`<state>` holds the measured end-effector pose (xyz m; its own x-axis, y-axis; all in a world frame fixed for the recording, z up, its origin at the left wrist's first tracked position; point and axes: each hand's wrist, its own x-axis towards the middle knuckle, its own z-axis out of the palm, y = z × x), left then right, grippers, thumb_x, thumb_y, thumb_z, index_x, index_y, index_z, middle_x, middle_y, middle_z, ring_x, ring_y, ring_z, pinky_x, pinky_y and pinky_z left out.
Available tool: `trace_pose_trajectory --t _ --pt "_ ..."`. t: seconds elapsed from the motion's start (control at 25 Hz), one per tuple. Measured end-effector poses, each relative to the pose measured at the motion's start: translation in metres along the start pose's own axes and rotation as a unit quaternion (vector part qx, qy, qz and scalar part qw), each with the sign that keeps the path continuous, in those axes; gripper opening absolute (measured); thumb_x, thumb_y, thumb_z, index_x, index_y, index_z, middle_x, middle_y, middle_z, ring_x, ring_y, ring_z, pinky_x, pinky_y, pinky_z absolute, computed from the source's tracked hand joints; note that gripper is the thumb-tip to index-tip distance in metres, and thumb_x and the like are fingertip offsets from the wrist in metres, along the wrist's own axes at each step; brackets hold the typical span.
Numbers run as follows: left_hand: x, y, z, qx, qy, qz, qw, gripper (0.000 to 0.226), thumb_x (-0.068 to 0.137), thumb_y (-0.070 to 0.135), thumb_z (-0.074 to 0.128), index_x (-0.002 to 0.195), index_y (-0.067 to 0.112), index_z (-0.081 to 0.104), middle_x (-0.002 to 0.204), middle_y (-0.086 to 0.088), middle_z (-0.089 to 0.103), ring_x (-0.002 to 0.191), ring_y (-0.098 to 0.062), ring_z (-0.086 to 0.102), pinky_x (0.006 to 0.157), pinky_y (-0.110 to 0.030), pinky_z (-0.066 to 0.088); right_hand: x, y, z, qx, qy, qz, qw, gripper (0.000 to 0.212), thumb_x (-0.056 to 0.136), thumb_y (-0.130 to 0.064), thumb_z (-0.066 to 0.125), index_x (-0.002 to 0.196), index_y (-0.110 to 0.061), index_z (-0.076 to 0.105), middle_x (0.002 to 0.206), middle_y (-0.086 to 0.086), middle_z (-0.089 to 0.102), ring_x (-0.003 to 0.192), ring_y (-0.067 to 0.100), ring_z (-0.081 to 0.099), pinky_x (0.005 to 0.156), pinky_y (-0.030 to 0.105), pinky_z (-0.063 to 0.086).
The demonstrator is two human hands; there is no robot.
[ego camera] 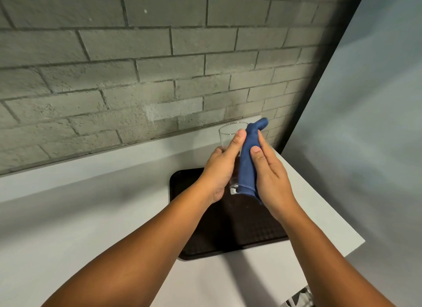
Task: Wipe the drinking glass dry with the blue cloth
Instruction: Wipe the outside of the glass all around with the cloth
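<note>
A clear drinking glass [228, 133] is held up above the counter, upright with a slight tilt. My left hand [220, 169] wraps around its left side, thumb lying along the glass toward the rim. The blue cloth [249, 160] is pressed as a long bunched strip against the glass's right side. My right hand [270, 176] holds the cloth flat against the glass with fingers stretched upward. Most of the lower glass is hidden behind hands and cloth; only its base shows near the left palm.
A dark textured mat [230, 236] lies on the white counter [91, 215] below the hands. A grey brick wall [137, 66] stands behind. The counter ends at the right edge, beside a black frame [319, 73] and pale wall.
</note>
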<state>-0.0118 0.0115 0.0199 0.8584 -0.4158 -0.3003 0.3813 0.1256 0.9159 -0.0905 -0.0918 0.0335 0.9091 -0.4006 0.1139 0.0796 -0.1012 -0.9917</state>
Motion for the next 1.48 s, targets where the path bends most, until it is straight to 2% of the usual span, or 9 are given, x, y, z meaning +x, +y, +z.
trace_pose_trajectory --t 0.2,0.36,0.56,0.64,0.84,0.96,1.16,1.32,1.48 --pt "0.001 -0.001 0.002 -0.017 0.003 -0.048 0.999 0.107 0.082 0.105 0.047 0.111 0.009 0.085 0.1 -0.012 0.091 0.093 -0.028 0.089 0.087 -0.045 0.072 0.009 0.011 -0.005 -0.016 0.001 -0.02 1.0 0.047 0.114 -0.039 0.046 0.162 -0.035 0.047 0.138 -0.038 0.061 0.127 -0.019 0.061 0.104 0.007 0.049" --pt "0.004 0.0 0.002 -0.046 -0.009 -0.047 0.998 0.06 0.109 0.07 0.055 0.107 0.013 0.071 0.072 -0.001 0.084 0.063 -0.015 0.082 0.057 -0.029 0.065 0.02 0.012 -0.012 0.096 0.016 0.062 0.993 0.04 0.114 -0.032 0.047 0.15 -0.022 0.063 0.14 -0.001 0.075 0.128 0.009 0.071 0.113 0.032 0.053" --pt "0.004 0.005 0.008 -0.067 0.009 -0.01 0.998 0.046 0.113 0.044 0.067 0.141 0.008 0.076 0.122 -0.013 0.089 0.12 -0.029 0.083 0.102 -0.043 0.066 0.01 0.013 -0.014 -0.162 -0.015 -0.125 0.979 0.052 0.116 -0.032 0.043 0.167 -0.033 0.035 0.175 -0.017 0.03 0.158 -0.01 0.027 0.128 0.013 0.022" --pt "0.006 0.003 0.009 -0.068 0.015 -0.007 0.998 0.054 0.112 0.044 0.07 0.149 0.005 0.071 0.141 -0.019 0.081 0.135 -0.034 0.076 0.117 -0.05 0.06 0.014 0.014 -0.014 -0.101 -0.025 -0.095 0.99 0.052 0.116 -0.028 0.045 0.167 -0.03 0.035 0.174 -0.016 0.033 0.157 -0.009 0.032 0.129 0.018 0.025" --pt "0.005 0.006 0.009 -0.063 -0.003 -0.008 0.998 0.077 0.096 0.061 0.084 0.148 0.005 0.071 0.128 -0.018 0.087 0.116 -0.032 0.086 0.102 -0.049 0.069 0.021 0.012 -0.012 -0.006 -0.023 -0.026 0.999 0.05 0.113 -0.035 0.048 0.163 -0.032 0.045 0.163 -0.013 0.054 0.147 0.002 0.054 0.12 0.023 0.043" --pt "0.009 0.001 0.01 -0.076 -0.014 0.01 0.997 0.079 0.068 0.057 0.1 0.126 0.01 0.074 0.112 -0.011 0.089 0.101 -0.024 0.087 0.088 -0.04 0.07 0.024 0.007 -0.009 0.097 0.005 0.032 0.995 0.033 0.115 -0.026 0.046 0.134 -0.037 0.071 0.127 -0.012 0.081 0.128 0.013 0.073 0.099 0.019 0.057" --pt "0.019 0.0 -0.005 -0.058 0.015 0.043 0.997 0.089 0.043 0.074 0.105 0.109 0.023 0.073 0.074 0.012 0.084 0.066 -0.003 0.082 0.06 -0.021 0.064 0.008 0.021 -0.019 0.123 -0.018 0.112 0.986 0.03 0.113 -0.025 0.052 0.123 -0.036 0.079 0.114 -0.006 0.085 0.112 0.018 0.08 0.084 0.021 0.064" --pt "0.033 -0.029 -0.024 0.001 0.077 0.059 0.995 0.103 0.044 0.083 0.101 0.127 0.028 0.075 0.114 0.003 0.088 0.094 -0.01 0.086 0.086 -0.039 0.071 0.001 0.036 -0.039 0.218 0.042 0.222 0.949 0.035 0.109 -0.025 0.057 0.091 -0.026 0.088 0.093 0.009 0.085 0.08 0.026 0.083 0.077 0.041 0.062" --pt "0.045 -0.065 -0.038 0.077 0.115 0.053 0.989 0.059 0.074 0.053 0.101 0.118 0.035 0.067 0.129 -0.001 0.077 0.102 -0.006 0.081 0.078 -0.015 0.062 0.004 0.034 -0.053 0.347 0.079 0.26 0.898 0.029 0.105 -0.032 0.063 0.123 -0.015 0.077 0.115 0.014 0.084 0.092 0.031 0.082 0.081 0.045 0.065"
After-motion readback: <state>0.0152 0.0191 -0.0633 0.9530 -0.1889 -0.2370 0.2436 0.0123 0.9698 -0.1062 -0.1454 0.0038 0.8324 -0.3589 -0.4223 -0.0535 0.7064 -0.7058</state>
